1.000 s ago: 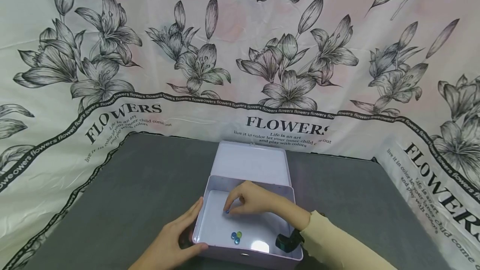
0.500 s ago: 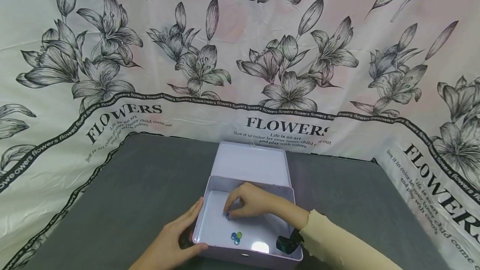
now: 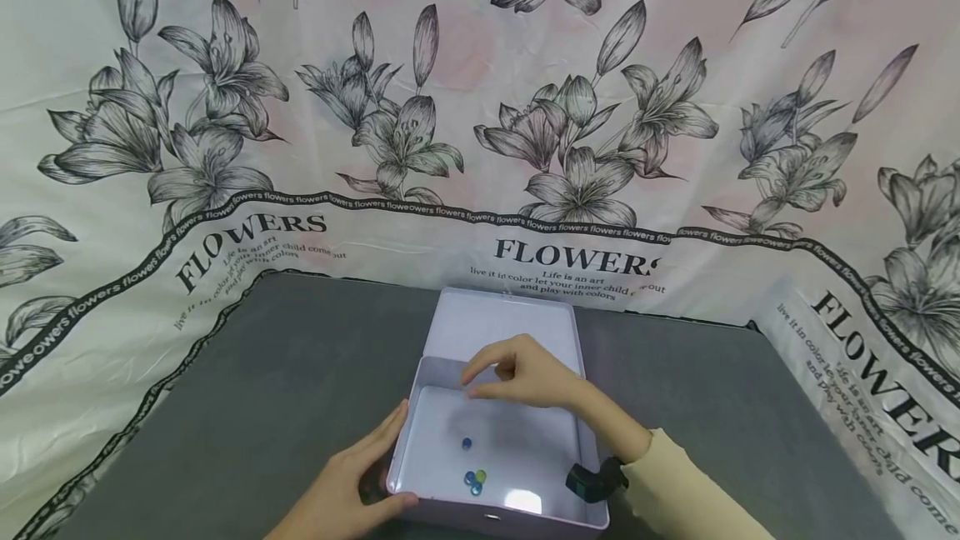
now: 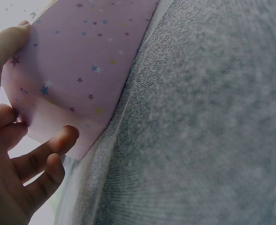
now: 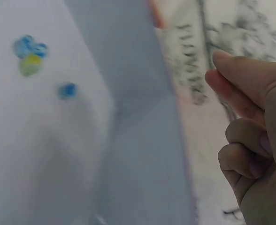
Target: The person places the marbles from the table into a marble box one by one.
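An open tin box [image 3: 517,440], pale inside with a lilac, star-printed outside [image 4: 81,70], sits on the dark tabletop. My left hand [image 3: 352,469] holds its near left corner, thumb at the front and fingers along the left side. Over the back of the box, my right hand [image 3: 525,373] hovers with bent fingers, thumb and forefinger slightly apart and nothing visible between them. One blue glass marble [image 3: 467,443] lies alone on the box floor. Nearer the front, a green-yellow marble [image 3: 481,476] touches two blue marbles [image 3: 476,489]. The right wrist view is blurred.
The lid [image 3: 506,319] leans back behind the box. Dark grey cloth [image 3: 322,348] covers the table on both sides. A white flower-printed curtain [image 3: 405,240] encloses the back and sides. A black wrist device [image 3: 596,482] hangs over the box's right wall.
My right hand has let go of the blue marble and risen up and back from it. The marble stays on the box floor. My left hand keeps its hold on the corner.
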`<state>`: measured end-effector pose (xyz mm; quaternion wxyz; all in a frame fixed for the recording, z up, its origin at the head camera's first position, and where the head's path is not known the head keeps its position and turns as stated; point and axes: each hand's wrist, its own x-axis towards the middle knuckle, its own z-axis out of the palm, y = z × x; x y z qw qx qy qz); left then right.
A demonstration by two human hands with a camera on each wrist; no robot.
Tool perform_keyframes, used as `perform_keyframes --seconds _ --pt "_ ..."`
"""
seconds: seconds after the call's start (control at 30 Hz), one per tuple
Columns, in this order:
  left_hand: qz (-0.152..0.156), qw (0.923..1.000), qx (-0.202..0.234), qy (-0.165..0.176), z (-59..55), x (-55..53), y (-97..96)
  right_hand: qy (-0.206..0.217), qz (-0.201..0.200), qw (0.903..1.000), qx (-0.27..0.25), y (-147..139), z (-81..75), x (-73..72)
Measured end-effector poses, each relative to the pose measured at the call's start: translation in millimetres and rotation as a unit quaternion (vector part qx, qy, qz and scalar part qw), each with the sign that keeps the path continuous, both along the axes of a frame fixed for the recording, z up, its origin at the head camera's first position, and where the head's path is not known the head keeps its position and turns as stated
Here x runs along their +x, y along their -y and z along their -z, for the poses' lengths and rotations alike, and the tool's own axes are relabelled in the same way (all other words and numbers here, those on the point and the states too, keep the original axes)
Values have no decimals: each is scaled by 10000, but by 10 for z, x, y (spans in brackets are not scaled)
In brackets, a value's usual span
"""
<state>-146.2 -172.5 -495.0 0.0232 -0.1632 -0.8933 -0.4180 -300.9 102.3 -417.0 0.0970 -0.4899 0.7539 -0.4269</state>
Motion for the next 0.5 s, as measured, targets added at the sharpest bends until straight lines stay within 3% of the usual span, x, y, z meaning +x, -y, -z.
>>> perform_keyframes --seconds 0.13,0.23,0.5 --pt "18 10000 32 -50 12 15 -7 -24 569 9983 -155 -310 -143 -6" --pt "-8 10000 21 -3 11 20 -8 -12 1060 9941 -216 -617 -160 -2" --pt "-73 9999 -69 87 -9 7 -9 118 2172 9754 -361 -1526 104 117"
